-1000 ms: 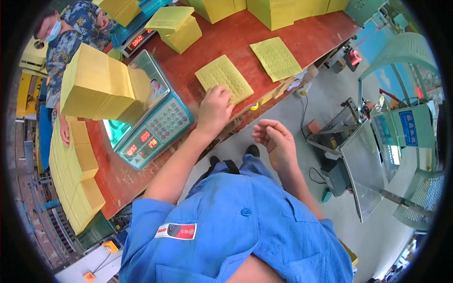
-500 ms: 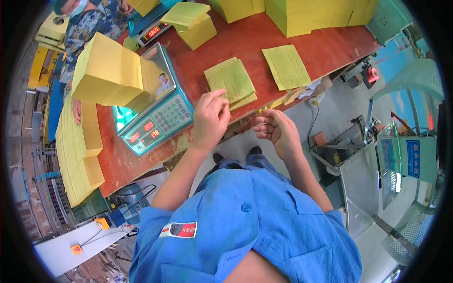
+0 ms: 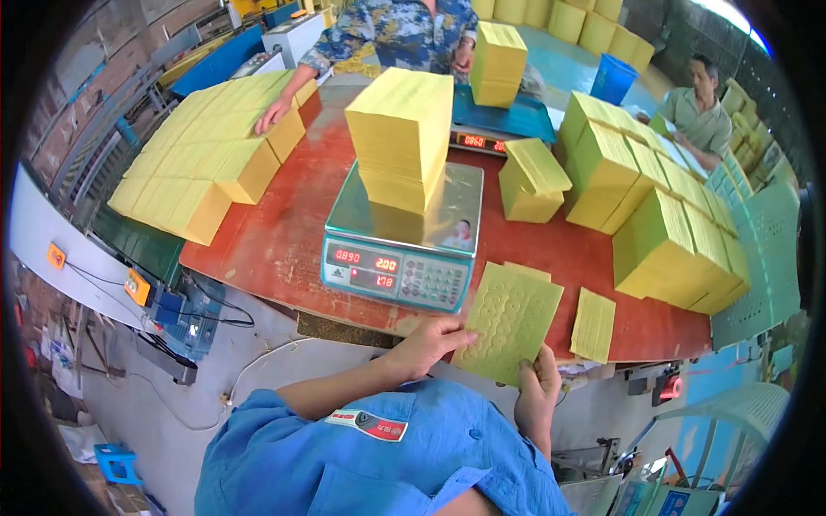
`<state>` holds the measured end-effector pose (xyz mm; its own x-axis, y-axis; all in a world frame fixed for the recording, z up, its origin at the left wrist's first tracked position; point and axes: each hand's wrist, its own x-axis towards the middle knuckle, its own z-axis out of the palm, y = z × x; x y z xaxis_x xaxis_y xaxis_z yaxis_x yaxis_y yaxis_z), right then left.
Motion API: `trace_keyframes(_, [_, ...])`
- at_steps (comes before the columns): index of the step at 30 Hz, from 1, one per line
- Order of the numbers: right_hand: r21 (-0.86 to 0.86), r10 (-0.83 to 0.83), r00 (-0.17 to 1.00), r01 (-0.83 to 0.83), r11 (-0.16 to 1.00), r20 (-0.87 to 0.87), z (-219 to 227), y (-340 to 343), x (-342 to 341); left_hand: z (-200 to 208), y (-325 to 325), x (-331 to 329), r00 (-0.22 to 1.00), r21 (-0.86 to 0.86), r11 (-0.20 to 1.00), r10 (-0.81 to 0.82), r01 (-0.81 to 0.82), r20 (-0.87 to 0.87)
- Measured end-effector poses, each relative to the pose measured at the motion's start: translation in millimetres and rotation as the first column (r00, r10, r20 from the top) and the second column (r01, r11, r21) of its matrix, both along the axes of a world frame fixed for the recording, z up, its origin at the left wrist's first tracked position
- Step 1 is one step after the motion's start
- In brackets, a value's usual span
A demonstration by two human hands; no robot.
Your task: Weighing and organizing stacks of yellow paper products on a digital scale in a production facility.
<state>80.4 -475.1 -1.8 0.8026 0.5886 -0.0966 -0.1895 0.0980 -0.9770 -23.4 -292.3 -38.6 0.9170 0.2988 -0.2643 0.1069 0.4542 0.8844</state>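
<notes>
A square of yellow paper (image 3: 509,325), embossed with rows of round coin shapes, is tilted up in front of me at the table's near edge. Whether it is one sheet or a thin stack, I cannot tell. My left hand (image 3: 430,346) pinches its left edge, thumb on the face. At its lower right corner my right hand (image 3: 539,383) grips it, with the fingers partly hidden behind. Behind its top edge peeks more yellow paper (image 3: 527,271) on the table. Another thin yellow paper stack (image 3: 594,325) lies just to the right.
A digital scale (image 3: 400,268) with lit red figures carries a tall yellow paper block (image 3: 400,129). Paper blocks line the red table (image 3: 258,245) at left (image 3: 194,172) and right (image 3: 680,249). Across it, a co-worker's hand (image 3: 274,114) touches the left blocks; a second scale (image 3: 508,125) stands behind.
My view has swung up and left. My left hand was at the paper stack on the table and my right hovered apart; now both hold the embossed paper, raised and tilted.
</notes>
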Motion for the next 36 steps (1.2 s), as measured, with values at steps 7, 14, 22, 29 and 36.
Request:
trace_keyframes(7, [-0.091, 0.099, 0.769, -0.052, 0.994, 0.632, 100.6, 124.7, 22.6, 146.3, 117.0, -24.7, 0.944, 0.637, 0.702, 0.297, -0.319, 0.146])
trace_keyframes(14, [0.131, 0.07, 0.847, -0.163, 0.978, 0.527, 187.0, 291.5, 69.4, 225.8, 299.4, 34.7, 0.916, 0.679, 0.615, 0.273, -0.401, 0.293])
trace_keyframes(22, [0.028, 0.093, 0.907, -0.114, 0.993, 0.41, 157.4, 339.3, 79.7, 192.1, 361.0, 46.0, 0.984, 0.738, 0.652, 0.152, -0.173, 0.097])
trace_keyframes(29, [0.022, 0.04, 0.902, -0.054, 0.998, 0.429, 146.5, 337.2, 80.3, 189.9, 355.3, 45.8, 0.986, 0.726, 0.668, 0.139, -0.164, 0.094])
trace_keyframes(36, [0.01, 0.02, 0.876, -0.028, 1.0, 0.482, 139.9, 335.4, 76.9, 182.5, 351.2, 41.0, 0.983, 0.72, 0.67, 0.14, -0.184, 0.121])
